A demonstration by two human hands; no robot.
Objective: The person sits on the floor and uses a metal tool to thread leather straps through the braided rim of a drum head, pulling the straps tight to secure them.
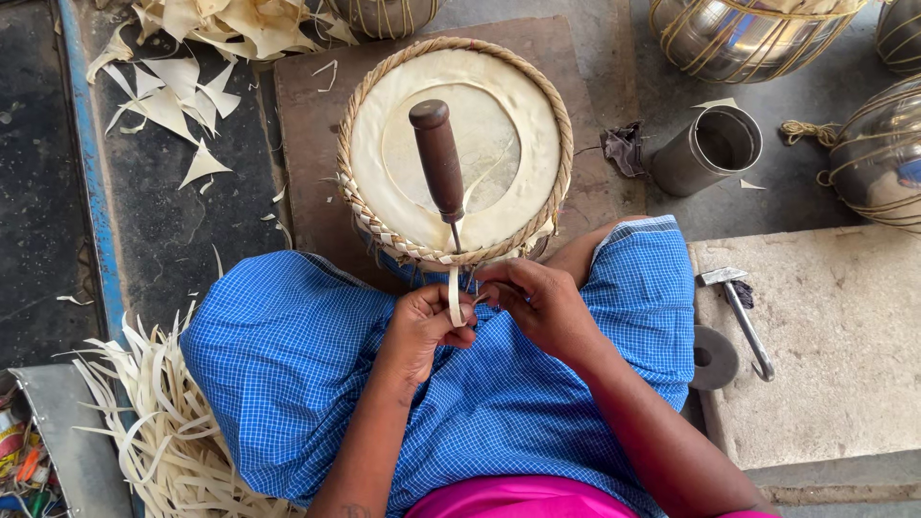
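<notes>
Strap: pale rawhide strip [453, 297] hanging from the braided rim of the drum head [454, 149] at the lap | handling: judged light, pliant, a bit slick; best pinched near its free end | left hand [420, 331] closed around the strip | right hand [537, 302] curled, fingertips pinching beside it | wooden-handled awl [439, 163] stuck upright in the rim.

Drum [455, 144] is set on a board [307, 125] at centre, just before the lap. An awl [440, 163] is stuck in its rim at 6 o'clock. Both hands, left hand [422, 326] and right hand [542, 305], are held just below it, pinching a strap [454, 295]. Metal cup [708, 149] lies at 3 o'clock, hammer [739, 312] at 4, strip pile [158, 422] at 8, scraps [173, 96] at 10.
</notes>
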